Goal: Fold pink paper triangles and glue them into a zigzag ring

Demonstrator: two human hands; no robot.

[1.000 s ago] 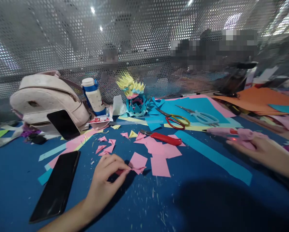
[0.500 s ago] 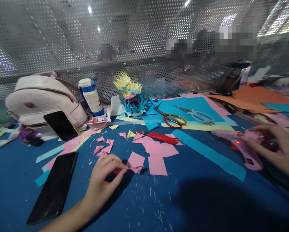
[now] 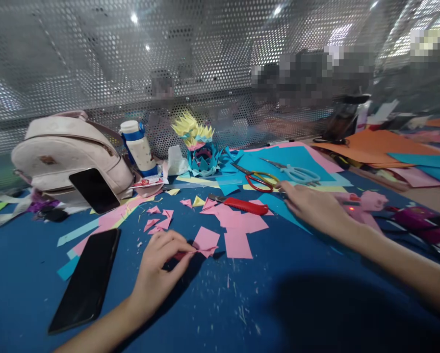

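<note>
My left hand (image 3: 166, 255) pinches a small folded piece of pink paper between thumb and fingertips, low over the table. Beside those fingertips lies a flat pink paper square (image 3: 207, 238). My right hand (image 3: 308, 203) is stretched out with nothing visible in it, its fingertips right at the yellow handle loop of the scissors (image 3: 259, 180); whether they touch cannot be made out. Behind the right forearm rests a pink glue gun (image 3: 369, 202) with a red light on. A red utility knife (image 3: 246, 206) lies on pink squares (image 3: 239, 244). Several small folded pink pieces (image 3: 165, 219) are scattered nearby.
Light blue scissors (image 3: 300, 174) lie on blue paper sheets. A yellow and blue paper model (image 3: 201, 147) stands near the perforated screen. At left are a backpack (image 3: 68, 152), a bottle (image 3: 139, 147) and two phones, one flat (image 3: 87, 279). A purple device (image 3: 422, 228) with cables sits right.
My right hand has let go of the glue gun and moved left to the red and yellow scissors. My left hand keeps its pinch on the folded pink paper.
</note>
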